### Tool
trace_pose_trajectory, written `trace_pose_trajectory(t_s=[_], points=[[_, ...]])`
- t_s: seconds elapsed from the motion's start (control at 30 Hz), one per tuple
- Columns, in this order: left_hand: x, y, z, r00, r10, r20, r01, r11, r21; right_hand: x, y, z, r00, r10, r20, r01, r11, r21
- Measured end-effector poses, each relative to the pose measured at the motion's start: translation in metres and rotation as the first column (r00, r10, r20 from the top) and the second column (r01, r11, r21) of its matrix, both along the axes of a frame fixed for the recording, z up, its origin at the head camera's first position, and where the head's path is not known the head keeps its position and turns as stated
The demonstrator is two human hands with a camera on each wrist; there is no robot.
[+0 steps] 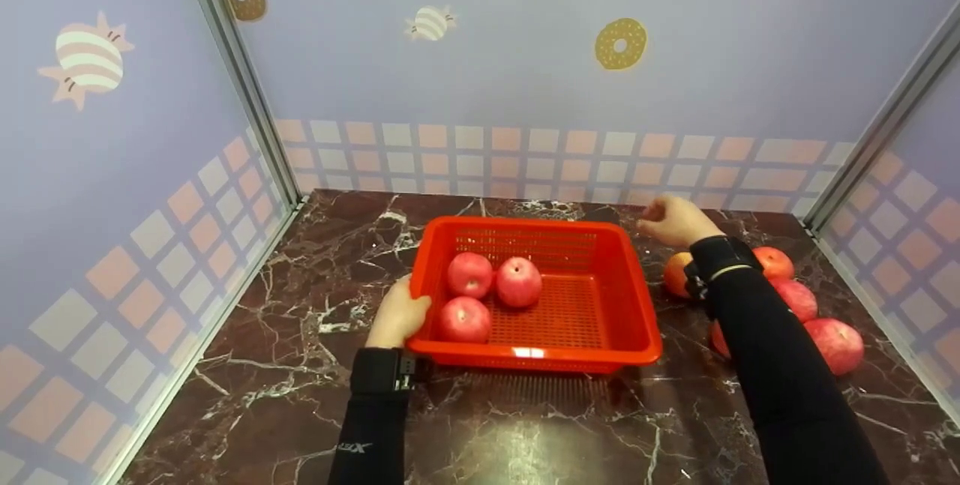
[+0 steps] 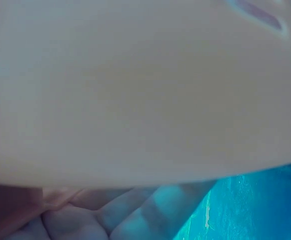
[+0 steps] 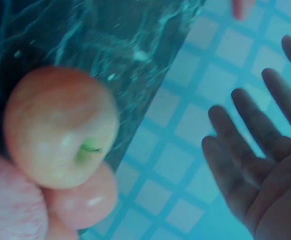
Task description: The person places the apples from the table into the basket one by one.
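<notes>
A red plastic basket [image 1: 529, 356] stands on the dark marbled tabletop, with three pinkish-red apples on its left side, one of them the front apple [image 1: 465, 320]. My left hand [image 1: 399, 312] grips the basket's left rim, thumb on top. In the left wrist view the basket wall [image 2: 135, 100] fills most of the picture, with fingers [image 2: 145, 212] beneath it. Off the basket's back right corner, my right hand [image 1: 679, 221] is raised and holds nothing; the right wrist view shows its fingers [image 3: 250, 120] spread. Nearest to it is an orange-tinged apple [image 1: 676, 275].
Several more apples lie right of the basket, partly behind my right forearm, including a large red apple [image 1: 836, 346] and an orange-red apple [image 1: 775, 263]. A patterned back wall [image 1: 510, 80] and side walls enclose the tabletop [image 1: 300, 365].
</notes>
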State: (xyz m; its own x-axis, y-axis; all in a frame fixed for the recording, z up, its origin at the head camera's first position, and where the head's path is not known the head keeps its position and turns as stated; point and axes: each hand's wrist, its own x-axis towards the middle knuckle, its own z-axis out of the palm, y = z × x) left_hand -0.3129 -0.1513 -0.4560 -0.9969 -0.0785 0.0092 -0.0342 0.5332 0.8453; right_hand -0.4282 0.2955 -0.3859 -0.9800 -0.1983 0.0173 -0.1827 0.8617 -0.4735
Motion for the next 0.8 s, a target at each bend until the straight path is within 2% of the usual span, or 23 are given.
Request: trace_pose_trajectory(t_s=[0.2, 0.4, 0.53, 0.8], points=[[0.000, 0.000, -0.001, 1.000, 0.001, 0.003, -0.001, 1.000, 0.016, 0.002, 0.021, -0.012, 0.996, -0.087, 0.035, 0.082, 0.988, 0.130], [0.000, 0.000, 0.000, 1.000, 0.001, -0.001, -0.001, 1.000, 0.005, 0.009, 0.028, -0.021, 0.986, -0.159, 0.058, 0.144, 0.967, 0.208], [0.000, -0.001, 0.001, 1.000, 0.002, -0.003, -0.002, 1.000, -0.006, 0.010, 0.029, -0.030, 0.985, -0.166, 0.038, 0.151, 0.955, 0.254], [-0.001, -0.001, 0.000, 1.000, 0.001, -0.011, -0.001, 1.000, -0.028, 0.010, 0.034, -0.047, 0.985, -0.171, 0.031, 0.157, 0.953, 0.260]])
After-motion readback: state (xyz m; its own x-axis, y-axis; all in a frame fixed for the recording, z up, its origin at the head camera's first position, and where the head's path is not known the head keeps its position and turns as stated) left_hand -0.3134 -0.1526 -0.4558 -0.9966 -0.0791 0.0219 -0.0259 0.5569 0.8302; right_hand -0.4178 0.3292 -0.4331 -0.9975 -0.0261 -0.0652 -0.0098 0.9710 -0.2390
